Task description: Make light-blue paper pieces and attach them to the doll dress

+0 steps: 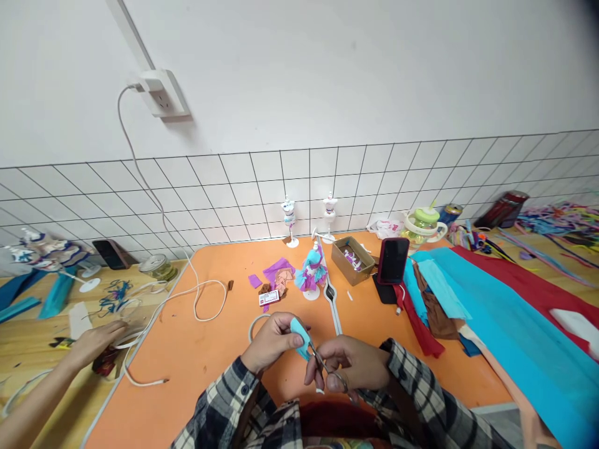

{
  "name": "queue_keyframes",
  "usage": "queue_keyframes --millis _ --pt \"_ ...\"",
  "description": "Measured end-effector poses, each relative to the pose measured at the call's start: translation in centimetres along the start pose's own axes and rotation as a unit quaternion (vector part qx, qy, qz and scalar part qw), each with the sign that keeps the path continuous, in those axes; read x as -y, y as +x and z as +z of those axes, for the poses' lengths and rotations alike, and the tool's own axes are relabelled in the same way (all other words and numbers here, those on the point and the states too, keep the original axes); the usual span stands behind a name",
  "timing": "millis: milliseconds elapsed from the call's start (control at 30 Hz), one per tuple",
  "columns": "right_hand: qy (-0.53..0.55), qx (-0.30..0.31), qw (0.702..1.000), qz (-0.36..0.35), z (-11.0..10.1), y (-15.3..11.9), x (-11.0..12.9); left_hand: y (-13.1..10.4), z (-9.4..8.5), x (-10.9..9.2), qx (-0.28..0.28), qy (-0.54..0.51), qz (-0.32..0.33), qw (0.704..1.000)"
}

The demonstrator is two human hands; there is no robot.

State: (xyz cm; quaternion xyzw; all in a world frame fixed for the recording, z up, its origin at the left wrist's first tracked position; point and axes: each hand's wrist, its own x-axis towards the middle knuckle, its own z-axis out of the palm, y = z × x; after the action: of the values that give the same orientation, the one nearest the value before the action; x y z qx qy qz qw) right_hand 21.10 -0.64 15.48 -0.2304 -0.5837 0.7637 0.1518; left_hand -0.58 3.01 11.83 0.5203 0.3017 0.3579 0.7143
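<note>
Between the fingers and thumb of my left hand (274,343) is a small folded piece of light blue crepe paper (300,335). My right hand (355,365) grips scissors (322,363) by their handles, and the blades meet the edge of the blue piece. Just beyond my hands, a small dress form (312,268) wears a purple and blue ruffled dress. Left of it lie purple paper scraps (278,269) and a small white-faced box (269,299). A roll of tape or ring (256,325) is partly hidden behind my left hand.
Two more dress forms (289,221) stand by the tiled wall. A cardboard box (353,260), a phone on a stand (393,262) and a teapot (425,224) are to the right, beside long blue paper sheets (505,324). A white cable (199,293) crosses the left side. Another person's hand (100,343) is at far left.
</note>
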Motion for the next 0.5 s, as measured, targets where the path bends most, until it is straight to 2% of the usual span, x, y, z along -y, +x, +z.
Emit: queue_keyframes --millis 167,367,500 --pt "0.042 0.007 0.999 -0.004 -0.1 -0.1 -0.4 -0.2 -0.5 0.1 0.008 0.007 -0.036 0.999" --pt "0.018 -0.001 1.000 -0.008 0.1 0.0 -0.8 -0.2 0.7 -1.0 0.052 -0.005 -0.010 0.999" --pt "0.030 -0.005 0.999 -0.013 0.1 0.0 -0.8 -0.1 1.1 -0.9 0.027 0.008 -0.001 1.000"
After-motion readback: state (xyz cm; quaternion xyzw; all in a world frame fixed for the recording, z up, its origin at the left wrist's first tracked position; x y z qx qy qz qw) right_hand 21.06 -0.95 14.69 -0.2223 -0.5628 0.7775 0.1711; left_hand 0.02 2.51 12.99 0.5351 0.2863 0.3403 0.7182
